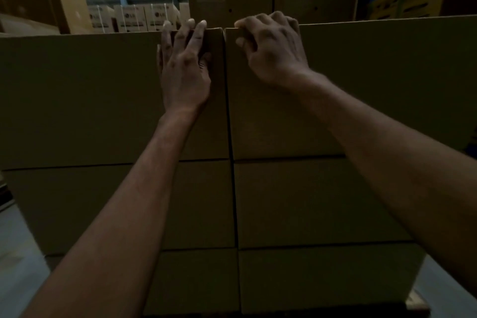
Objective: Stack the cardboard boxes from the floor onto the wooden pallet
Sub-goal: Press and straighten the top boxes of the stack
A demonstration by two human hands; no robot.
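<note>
The left hand [184, 70] pressed flat, fingers spread, left of the seam [228, 111]; the right hand [271, 46] clutched the rim of the right box [361, 85]. Probably aligning; a squaring push seemed next.

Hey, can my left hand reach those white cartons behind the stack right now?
Probably not. The left hand lies flat on the top left cardboard box, fingertips at its upper edge; the stack stands between it and the white cartons, which look well beyond arm's reach.
</note>
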